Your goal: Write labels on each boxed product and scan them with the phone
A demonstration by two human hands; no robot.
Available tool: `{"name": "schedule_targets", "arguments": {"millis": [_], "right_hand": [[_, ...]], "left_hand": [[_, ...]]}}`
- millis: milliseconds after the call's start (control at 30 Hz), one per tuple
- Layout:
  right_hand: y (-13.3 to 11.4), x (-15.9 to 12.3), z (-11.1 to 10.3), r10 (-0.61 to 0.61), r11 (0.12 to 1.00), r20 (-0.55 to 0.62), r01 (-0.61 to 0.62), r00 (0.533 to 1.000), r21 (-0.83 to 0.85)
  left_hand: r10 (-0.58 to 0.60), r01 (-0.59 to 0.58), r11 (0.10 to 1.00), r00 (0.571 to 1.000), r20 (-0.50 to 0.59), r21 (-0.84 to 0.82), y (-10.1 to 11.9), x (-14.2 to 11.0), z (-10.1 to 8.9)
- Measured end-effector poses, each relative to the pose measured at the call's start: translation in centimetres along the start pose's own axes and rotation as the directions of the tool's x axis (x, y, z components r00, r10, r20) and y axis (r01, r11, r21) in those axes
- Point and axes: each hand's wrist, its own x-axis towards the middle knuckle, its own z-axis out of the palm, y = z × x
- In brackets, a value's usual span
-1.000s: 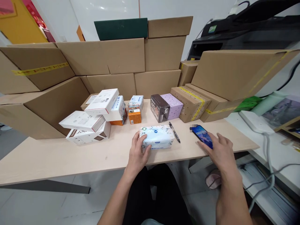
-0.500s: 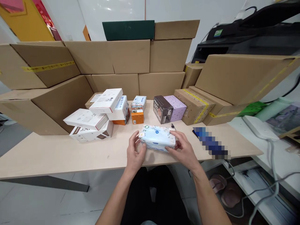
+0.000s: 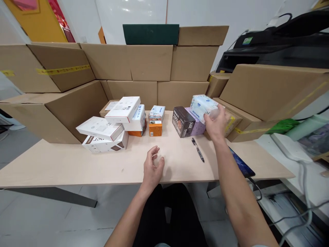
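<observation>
My right hand [image 3: 217, 123] grips the near end of a light-blue, floral-printed pack of tissues [image 3: 203, 104]. The pack is over the purple box [image 3: 197, 126] and the dotted cardboard box [image 3: 232, 120]; whether it rests on them I cannot tell. Left of the purple box stands a dark brown box [image 3: 183, 121] marked 20%. Above the front of the table, my left hand [image 3: 153, 166] is empty, its fingers apart and curved. A pen [image 3: 197, 150] lies on the table between the hands.
White boxes [image 3: 123, 109] are stacked at the left. A smaller tissue pack [image 3: 156, 111] and an orange box [image 3: 155, 128] stand mid-table. Large cardboard boxes [image 3: 144, 61] wall the back and sides. A dark-screened device [image 3: 243, 164] with a cable lies at the right, partly behind my forearm.
The tissue pack has left the table front, where both hands held it, and moved up, right and away in my right hand. My left hand has let go. The pen is now uncovered.
</observation>
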Motion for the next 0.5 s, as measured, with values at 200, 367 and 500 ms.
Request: {"name": "schedule_targets", "arguments": {"millis": [200,367,500], "right_hand": [[-4.4,-4.4,0.8,-0.145,0.988,-0.006,0.145,0.989,0.054],[-10.0,-9.2,6.1,-0.315,0.946,0.443,0.315,0.839,0.077],[-12.4,-11.0,11.1,-0.163,0.978,0.607,0.208,0.778,-0.004]], "left_hand": [[-0.008,0.008,1.0,1.0,0.021,0.003,0.3,-0.1,-0.1],[-0.028,0.028,1.0,0.999,-0.018,-0.006,0.0,0.1,-0.2],[-0.078,0.076,0.996,0.996,-0.046,-0.042,-0.4,0.3,-0.3]]}}
